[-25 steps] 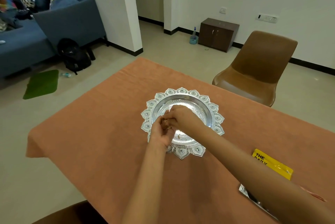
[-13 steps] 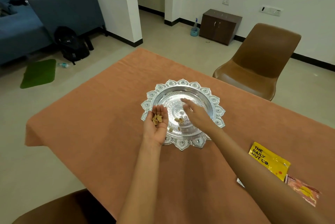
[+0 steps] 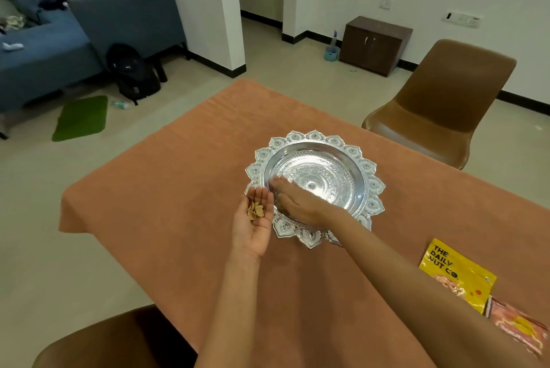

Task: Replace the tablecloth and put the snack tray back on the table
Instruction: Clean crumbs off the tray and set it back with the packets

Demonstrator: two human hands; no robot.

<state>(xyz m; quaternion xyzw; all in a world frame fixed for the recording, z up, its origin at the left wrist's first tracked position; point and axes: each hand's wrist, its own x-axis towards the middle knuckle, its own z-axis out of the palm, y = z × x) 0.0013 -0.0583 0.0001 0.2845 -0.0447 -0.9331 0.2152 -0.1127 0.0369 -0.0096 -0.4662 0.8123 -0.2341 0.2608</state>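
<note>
Orange tablecloth [image 3: 178, 219] covers the table. Left hand [image 3: 256, 223] palm up, fingers relaxed, cradling nut shells [image 3: 255, 210]. Right hand [image 3: 300, 203] flat, fingers straight, inside silver tray [image 3: 370, 166], mid-table. Yellow nut packet [image 3: 455, 272] far right.

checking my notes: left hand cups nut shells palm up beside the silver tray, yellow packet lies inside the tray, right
Not quite: in the head view the yellow packet lies on the orange tablecloth to the right of the silver tray, not inside it. The left hand does cup nut shells palm up beside the tray.
</note>
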